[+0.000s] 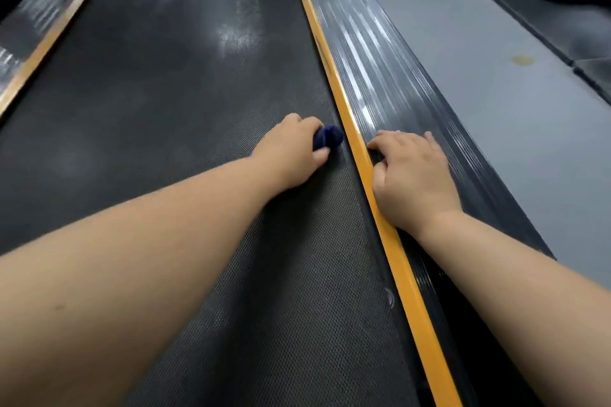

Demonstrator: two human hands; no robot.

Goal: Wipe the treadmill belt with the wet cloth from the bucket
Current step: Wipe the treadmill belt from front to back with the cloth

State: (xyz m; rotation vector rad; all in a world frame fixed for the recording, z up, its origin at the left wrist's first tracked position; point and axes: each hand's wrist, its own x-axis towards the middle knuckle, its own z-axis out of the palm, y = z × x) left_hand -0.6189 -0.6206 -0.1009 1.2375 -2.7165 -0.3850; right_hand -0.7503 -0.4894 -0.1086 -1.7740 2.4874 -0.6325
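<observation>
Left hand (291,150) grips a balled cloth (329,137) at its fingertips, pressed on the belt (165,92). Right hand (413,175) lies flat just beside it, holding nothing, bracing on the rail (396,76). The cloth looks soft, light and squashy, probably best held bunched in the fist.

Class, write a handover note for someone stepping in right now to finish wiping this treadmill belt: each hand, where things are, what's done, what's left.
Left hand: grips the bunched blue cloth, pressed on the belt beside the right yellow strip.
Right hand: braced on the ribbed side rail, holding nothing.
Bucket: out of view.
Done: pale smears farther up suggest some wiping.
Left: probably most of the belt.
</observation>
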